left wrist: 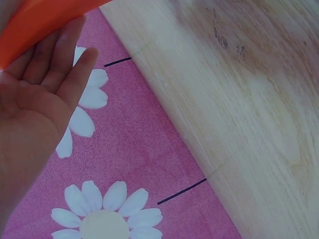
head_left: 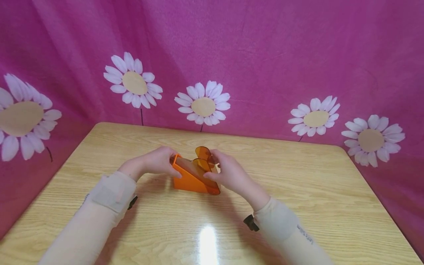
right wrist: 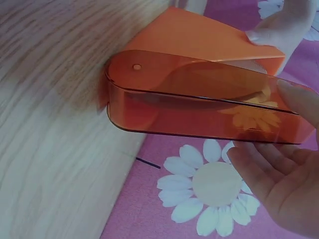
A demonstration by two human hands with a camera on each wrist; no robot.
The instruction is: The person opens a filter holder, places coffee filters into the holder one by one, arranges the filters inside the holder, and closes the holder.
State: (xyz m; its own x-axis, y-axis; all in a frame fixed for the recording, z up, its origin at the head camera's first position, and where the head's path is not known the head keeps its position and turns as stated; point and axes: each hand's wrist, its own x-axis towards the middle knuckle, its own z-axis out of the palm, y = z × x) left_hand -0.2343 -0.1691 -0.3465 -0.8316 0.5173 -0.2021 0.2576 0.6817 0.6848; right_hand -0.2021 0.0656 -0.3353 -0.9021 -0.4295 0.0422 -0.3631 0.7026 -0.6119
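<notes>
An orange wedge-shaped box [head_left: 190, 180] stands on the wooden table, tall end to the left. My left hand [head_left: 158, 161] holds that tall end, thumb on the near side; in the left wrist view its fingers lie along the orange wall [left wrist: 45, 25]. A see-through amber cover [right wrist: 174, 112] is joined to the box at its low right end by a round pivot [right wrist: 136, 67]. It stands swung up from the box. My right hand [head_left: 228, 172] pinches the cover between thumb and fingers. What lies inside the box is hard to make out.
The pale wooden table [head_left: 298, 191] has rounded back corners. A magenta cloth [head_left: 265, 66] with large white daisies hangs behind and at both sides. A bright light reflection [head_left: 208, 244] shows near the table's front.
</notes>
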